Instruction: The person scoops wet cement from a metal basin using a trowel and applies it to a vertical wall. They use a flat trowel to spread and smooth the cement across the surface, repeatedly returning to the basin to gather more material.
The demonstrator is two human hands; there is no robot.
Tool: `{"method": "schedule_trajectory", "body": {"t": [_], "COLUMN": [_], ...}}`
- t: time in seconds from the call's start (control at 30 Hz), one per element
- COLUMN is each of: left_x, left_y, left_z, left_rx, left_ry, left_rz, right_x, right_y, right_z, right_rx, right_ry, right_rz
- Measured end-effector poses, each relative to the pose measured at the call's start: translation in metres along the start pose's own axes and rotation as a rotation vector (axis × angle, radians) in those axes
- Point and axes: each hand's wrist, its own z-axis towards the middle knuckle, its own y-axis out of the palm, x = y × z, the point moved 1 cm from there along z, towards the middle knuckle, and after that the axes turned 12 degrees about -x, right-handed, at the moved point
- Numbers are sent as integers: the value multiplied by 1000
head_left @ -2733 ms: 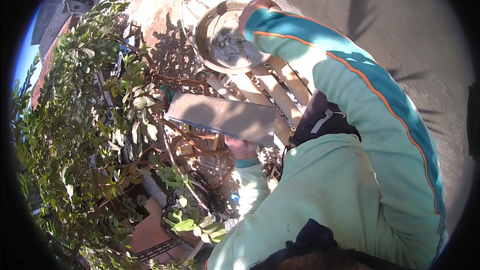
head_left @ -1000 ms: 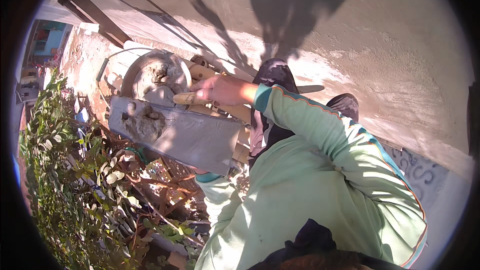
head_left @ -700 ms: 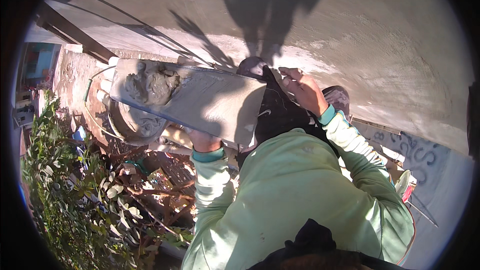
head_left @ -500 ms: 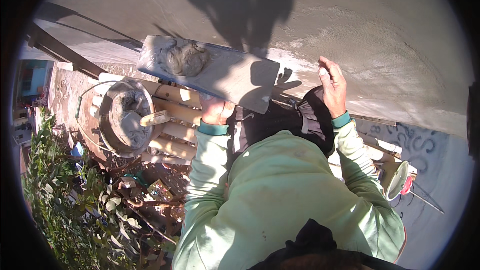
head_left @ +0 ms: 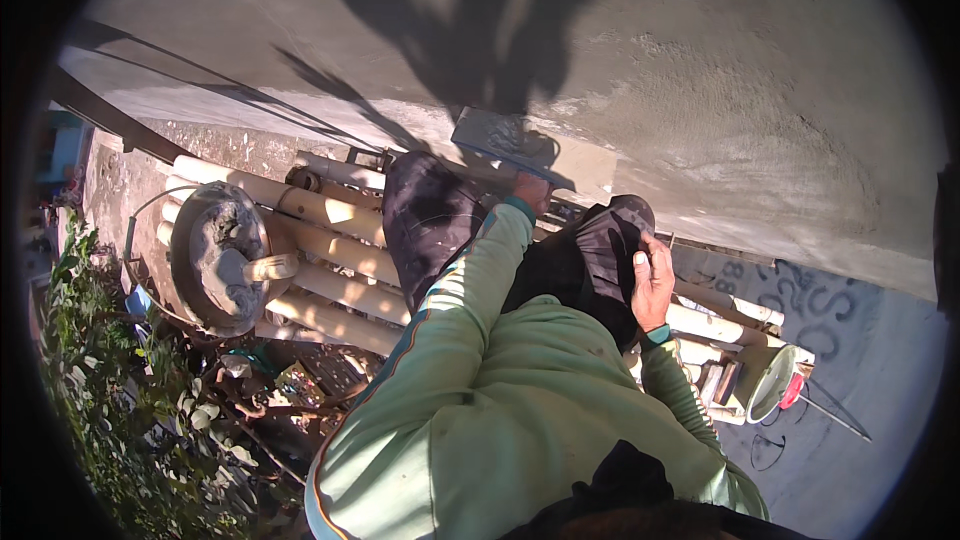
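Observation:
My left hand (head_left: 533, 192) is closed on the underside of a rectangular plastering float (head_left: 590, 166), held at the lower part of the grey wall (head_left: 720, 110). Wet mortar (head_left: 510, 137) lies on the float's left part; shadow covers much of it, and whether the float touches the wall I cannot tell. My right hand (head_left: 652, 282) rests beside my right knee (head_left: 622, 230), fingers loosely bent and apart, holding nothing. At the left stands a bucket (head_left: 183, 265) of mortar, a trowel (head_left: 270, 267) lying in it with its handle over the rim.
Bamboo poles (head_left: 350, 252) form the platform under me. On the right a pale green pail (head_left: 768, 385) stands near a red object (head_left: 792, 390) and a thin rod (head_left: 840, 421). Leafy branches (head_left: 110, 400) fill the lower left. A dark curved beam (head_left: 110, 120) runs along the upper left.
My left hand has carried the mortar-laden float to the right and toward the wall, tilting it. My right hand has dropped from near the wall to beside my knee.

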Motion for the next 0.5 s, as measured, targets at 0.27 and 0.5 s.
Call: {"method": "schedule_trajectory", "body": {"t": [0.27,0.5], "left_x": [17,81], "left_y": [22,-133], "left_z": [71,70], "left_rx": [-121,404], "left_ry": [73,-23], "left_rz": [-197,-1829], "right_x": [30,33], "right_y": [30,30], "right_z": [-7,-4], "right_rx": [-4,34], "right_ry": [85,98], "right_rz": [-181,-103]}}
